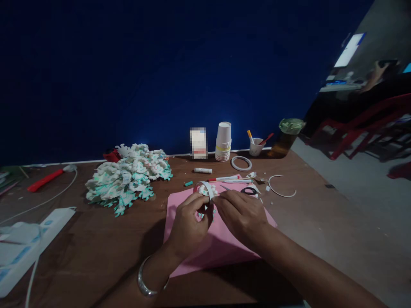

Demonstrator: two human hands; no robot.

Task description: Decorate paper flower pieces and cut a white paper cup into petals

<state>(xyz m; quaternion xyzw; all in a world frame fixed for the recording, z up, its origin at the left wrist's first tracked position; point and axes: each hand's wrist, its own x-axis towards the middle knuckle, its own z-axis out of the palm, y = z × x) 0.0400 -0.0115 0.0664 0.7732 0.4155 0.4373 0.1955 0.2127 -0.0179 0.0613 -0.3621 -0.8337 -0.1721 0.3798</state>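
Both my hands meet over a pink paper sheet point(221, 244) on the brown table point(105, 244). My left hand point(189, 222), a silver bangle on its wrist, is curled around a small white curled paper piece point(205, 189). My right hand point(240, 214) pinches the same piece from the right with its fingertips. A white paper strip arcs over the top of the piece. Black-handled scissors point(249, 191) lie just beyond my right hand on the pink sheet.
A heap of white and teal paper cutouts point(128, 177) lies to the left. At the back stand a stack of paper cups point(223, 142), a cup with pens point(256, 146), a tape ring point(241, 163), a glue stick point(203, 170) and a jar point(287, 137). A power strip point(28, 244) sits far left.
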